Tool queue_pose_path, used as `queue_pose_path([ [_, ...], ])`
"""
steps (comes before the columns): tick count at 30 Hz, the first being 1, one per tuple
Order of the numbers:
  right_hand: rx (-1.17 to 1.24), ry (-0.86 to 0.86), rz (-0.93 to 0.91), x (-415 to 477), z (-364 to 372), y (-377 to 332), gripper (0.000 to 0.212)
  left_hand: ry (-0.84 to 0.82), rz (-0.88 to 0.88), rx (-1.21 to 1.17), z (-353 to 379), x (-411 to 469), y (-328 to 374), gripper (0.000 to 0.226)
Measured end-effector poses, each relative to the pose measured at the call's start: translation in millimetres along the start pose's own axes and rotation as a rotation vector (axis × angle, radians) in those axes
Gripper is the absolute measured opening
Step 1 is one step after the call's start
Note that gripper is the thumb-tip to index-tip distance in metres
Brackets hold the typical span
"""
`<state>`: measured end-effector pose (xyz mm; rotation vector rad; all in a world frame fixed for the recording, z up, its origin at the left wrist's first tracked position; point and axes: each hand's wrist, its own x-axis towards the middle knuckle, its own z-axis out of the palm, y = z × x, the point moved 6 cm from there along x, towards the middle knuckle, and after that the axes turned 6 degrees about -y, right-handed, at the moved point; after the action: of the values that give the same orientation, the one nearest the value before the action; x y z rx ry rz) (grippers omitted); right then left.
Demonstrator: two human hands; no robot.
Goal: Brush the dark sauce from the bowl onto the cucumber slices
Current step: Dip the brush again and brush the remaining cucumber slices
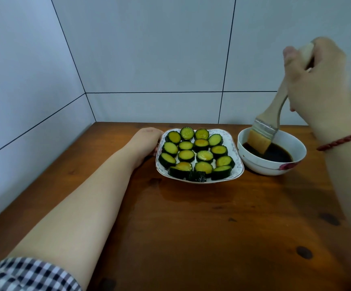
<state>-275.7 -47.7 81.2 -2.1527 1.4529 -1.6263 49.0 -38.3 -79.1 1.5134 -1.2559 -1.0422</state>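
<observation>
A white patterned plate in the middle of the wooden table holds several cucumber slices in rows; some look glossy brown on top. To its right stands a white bowl of dark sauce. My right hand grips the wooden handle of a flat brush, whose bristle tips dip into the sauce at the bowl's left side. My left hand rests against the plate's left edge, fingers hidden under the rim.
The wooden table sits in a corner of white tiled walls, to the left and behind. A red cord bracelet circles my right wrist. A checked sleeve shows at the lower left.
</observation>
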Motion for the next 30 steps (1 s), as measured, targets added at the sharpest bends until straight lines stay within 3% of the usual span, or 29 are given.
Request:
queue_pose_path([
  [5,0.314,0.129,0.064,2,-8,-6,0.032,-0.001,-0.002,-0.002,0,1,0,0.022],
  [10,0.490,0.002,0.203,-5,27,4,0.031,0.005,0.005,-0.003,0,2,-1,0.018],
  [17,0.286,-0.134,0.206,-19,55,10,0.031,-0.020,0.002,-0.020,-1,4,-4,0.023],
  [21,0.159,-0.105,0.169,-16,41,9,0.033,-0.024,-0.002,-0.032,-1,4,-4,0.023],
  [26,0.292,-0.076,0.228,-15,41,6,0.029,-0.028,0.000,-0.016,1,2,-2,0.024],
  [30,0.196,-0.169,0.218,-20,51,7,0.029,-0.027,-0.003,-0.006,2,1,-1,0.023],
])
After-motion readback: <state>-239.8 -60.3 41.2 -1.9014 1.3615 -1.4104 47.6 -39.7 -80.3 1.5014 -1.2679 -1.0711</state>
